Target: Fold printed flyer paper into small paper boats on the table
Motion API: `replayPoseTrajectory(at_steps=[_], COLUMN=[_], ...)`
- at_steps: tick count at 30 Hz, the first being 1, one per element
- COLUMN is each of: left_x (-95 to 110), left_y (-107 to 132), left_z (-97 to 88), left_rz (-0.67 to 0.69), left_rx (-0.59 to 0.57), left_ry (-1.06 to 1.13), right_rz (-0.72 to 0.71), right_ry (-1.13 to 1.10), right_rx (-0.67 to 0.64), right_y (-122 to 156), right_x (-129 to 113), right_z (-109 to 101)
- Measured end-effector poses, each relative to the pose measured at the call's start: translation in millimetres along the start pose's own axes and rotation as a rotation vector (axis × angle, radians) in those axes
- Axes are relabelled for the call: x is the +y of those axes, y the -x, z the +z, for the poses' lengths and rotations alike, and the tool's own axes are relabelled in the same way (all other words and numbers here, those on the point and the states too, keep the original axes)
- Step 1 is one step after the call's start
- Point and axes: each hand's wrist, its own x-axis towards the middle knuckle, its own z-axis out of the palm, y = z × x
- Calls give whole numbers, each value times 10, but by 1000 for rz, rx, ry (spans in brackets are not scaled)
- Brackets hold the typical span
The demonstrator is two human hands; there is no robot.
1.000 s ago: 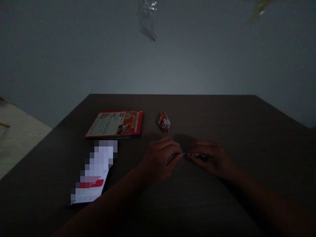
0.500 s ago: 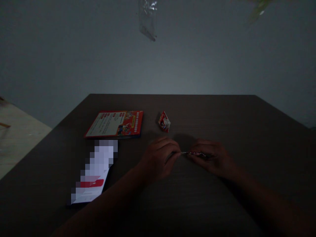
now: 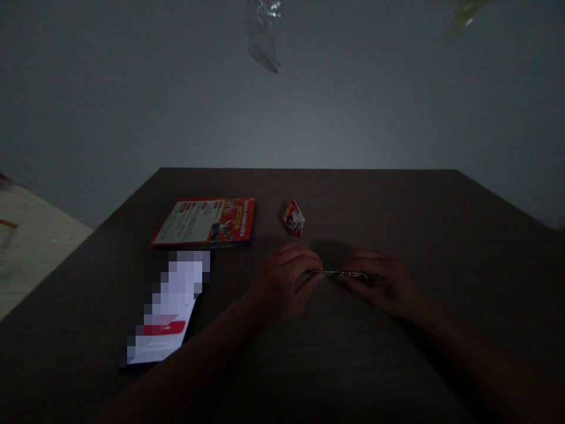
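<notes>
Between my two hands is a thin, flat piece, likely paper or card, seen nearly edge-on with reddish and white marks along it. My left hand pinches its left end between thumb and fingers. At the other end my right hand grips it the same way, and the fingers hide part of it. Just beyond my left hand a small folded red and white paper piece stands tilted on the dark table.
A red booklet with printed text lies at the back left. Nearer, a phone with a lit, blurred screen rests beside my left forearm. A clear plastic bag hangs against the wall behind the table.
My right hand has shifted slightly, and a little more of the thin piece shows between the hands. The folded paper, booklet and phone stay where they were.
</notes>
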Motion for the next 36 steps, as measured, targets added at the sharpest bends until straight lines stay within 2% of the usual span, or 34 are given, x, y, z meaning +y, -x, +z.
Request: replayPoseTrajectory(at_steps=[5,10,18,29,36], left_x=[40,85,72,89,85], left_y=[-5,-24,2,-31,-25], left_z=[28,47,45,31,12], left_rz=[9,53,47,82,70], left_rx=[-79,-95,-44,-77,-50], left_ry=[5,-5,21,-30,-26], right_rz=[-85,-153,-97,-185,-140], right_ry=[12,32,8,-20,-9], right_rx=[-29,-49,-26,38,47], right_y=[-28,-48,-38,-70,-89], right_x=[-13,-25,-69,-102,-138], right_z=[40,90,58,36,11])
